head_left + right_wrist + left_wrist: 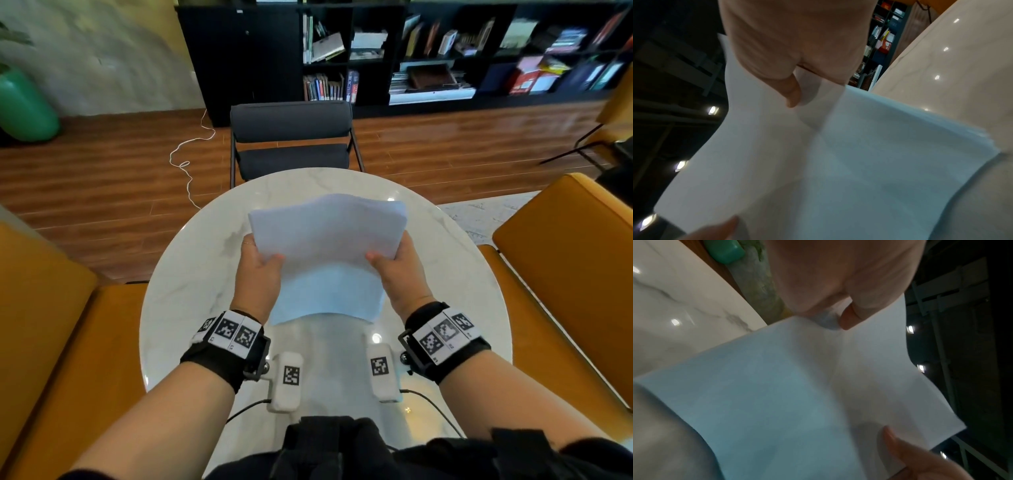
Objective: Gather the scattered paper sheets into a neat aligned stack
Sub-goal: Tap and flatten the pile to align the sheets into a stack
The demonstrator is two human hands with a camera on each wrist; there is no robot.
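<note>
With its thumb [274, 257] laid flat on the top sheet and the other fingers tucked underneath, the left hand [257, 270] pinches the left edge of the stack of paper sheets [329, 253]. Across from it the right hand [397, 270] grips the right edge the same way, thumb [375, 257] on top, fingers hidden below the paper. In the left wrist view the left hand [838, 275] shows its thumb tip [849, 318] pressing down on the stack of paper sheets [797, 394], and the tip of the other hand's thumb appears at the lower edge. In the right wrist view the right hand [797, 40] does likewise, its thumb [792, 92] bearing on the stack of paper sheets [818, 162], whose layered edges fan slightly at the right side.

Held between both hands, the stack tilts: its near edge comes down to the round white marble table [191, 281], though I cannot tell whether it touches, while the far edge rises and curls in a soft wave. Both wrists wear black straps with square-patterned markers [229, 330].

Beyond the table stands a dark grey chair [291, 137] on a wooden floor [102, 164], with a thin white cord [185, 161] trailing beside it. Mustard-coloured seats [565, 240] flank the table on both sides. A black bookshelf [411, 51] filled with books lines the far wall, and a green vase [24, 106] sits at the far left.
</note>
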